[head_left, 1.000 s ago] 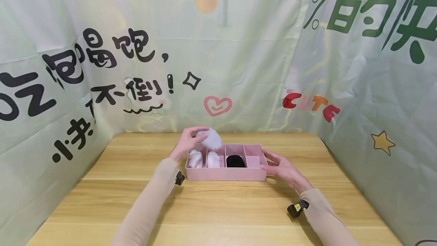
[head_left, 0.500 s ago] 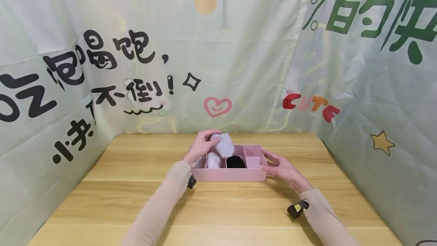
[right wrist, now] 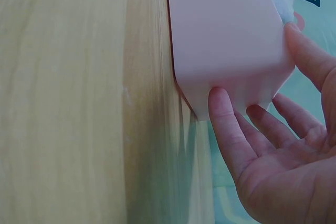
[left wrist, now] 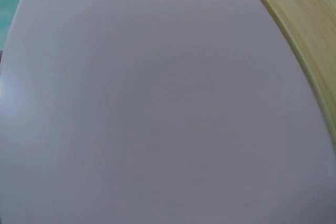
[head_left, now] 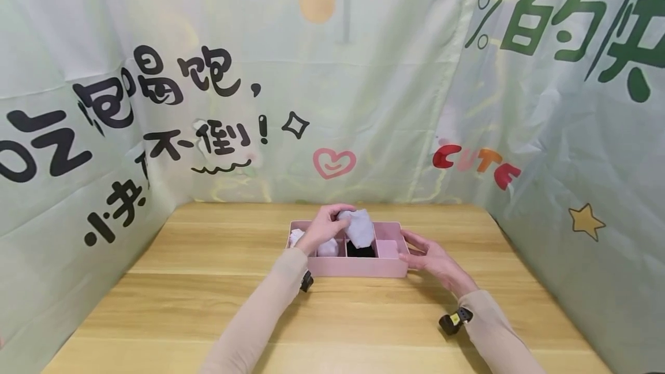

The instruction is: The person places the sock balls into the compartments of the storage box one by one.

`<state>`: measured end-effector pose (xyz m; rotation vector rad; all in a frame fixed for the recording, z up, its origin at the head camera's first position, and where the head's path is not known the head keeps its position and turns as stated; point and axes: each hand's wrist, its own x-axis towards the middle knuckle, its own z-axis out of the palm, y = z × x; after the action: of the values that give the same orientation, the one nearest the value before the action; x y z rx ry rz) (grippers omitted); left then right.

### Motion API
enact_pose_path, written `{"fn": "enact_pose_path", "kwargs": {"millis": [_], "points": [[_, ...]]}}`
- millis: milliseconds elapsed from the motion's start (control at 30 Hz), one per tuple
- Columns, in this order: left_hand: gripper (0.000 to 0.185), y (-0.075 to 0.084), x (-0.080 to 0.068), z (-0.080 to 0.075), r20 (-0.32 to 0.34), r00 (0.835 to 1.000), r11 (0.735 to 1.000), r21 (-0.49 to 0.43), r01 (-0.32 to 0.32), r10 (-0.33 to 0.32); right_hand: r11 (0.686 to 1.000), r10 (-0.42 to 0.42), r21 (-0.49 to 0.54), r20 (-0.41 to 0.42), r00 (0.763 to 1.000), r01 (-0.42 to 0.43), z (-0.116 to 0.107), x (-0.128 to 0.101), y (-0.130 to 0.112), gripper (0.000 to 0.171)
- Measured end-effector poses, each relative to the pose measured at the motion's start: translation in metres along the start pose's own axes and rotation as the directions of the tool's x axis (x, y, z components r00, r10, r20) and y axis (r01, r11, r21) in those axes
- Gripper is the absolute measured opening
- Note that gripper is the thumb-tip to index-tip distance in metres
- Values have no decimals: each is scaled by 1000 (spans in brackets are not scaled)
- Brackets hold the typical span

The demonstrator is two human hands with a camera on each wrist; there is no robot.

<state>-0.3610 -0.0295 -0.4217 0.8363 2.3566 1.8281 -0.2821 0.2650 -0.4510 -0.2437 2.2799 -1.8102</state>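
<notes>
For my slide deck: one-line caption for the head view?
Left hand holds a pale rolled sock over a pink divided tray; right hand steadies its end.

2 beige sleeves [head_left: 260, 316] (small black wrist cameras [head_left: 451, 321])

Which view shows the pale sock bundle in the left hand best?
The head view: the pale sock bundle sits gripped in the left hand above the pink organizer box, over the black bundle. The right wrist view catches only a sliver of it past the box's far corner. The left wrist view shows only blurred pink.
</notes>
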Motion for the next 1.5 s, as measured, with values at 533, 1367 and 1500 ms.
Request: {"fn": "enact_pose_path", "kwargs": {"millis": [533,1367,1500], "points": [[32,-2,8,21,20,997,990,-118,76,-74,1000,-3,-5,4,1000,3,0,-1,1,74],[40,5,22,56,93,996,995,-101,11,-2,1000,2,22,18,1000,-3,-3,1,1,79],[40,2,21,61,120,993,999,-51,4,2,1000,3,20,12,1000,-3,-2,0,2,80]]}}
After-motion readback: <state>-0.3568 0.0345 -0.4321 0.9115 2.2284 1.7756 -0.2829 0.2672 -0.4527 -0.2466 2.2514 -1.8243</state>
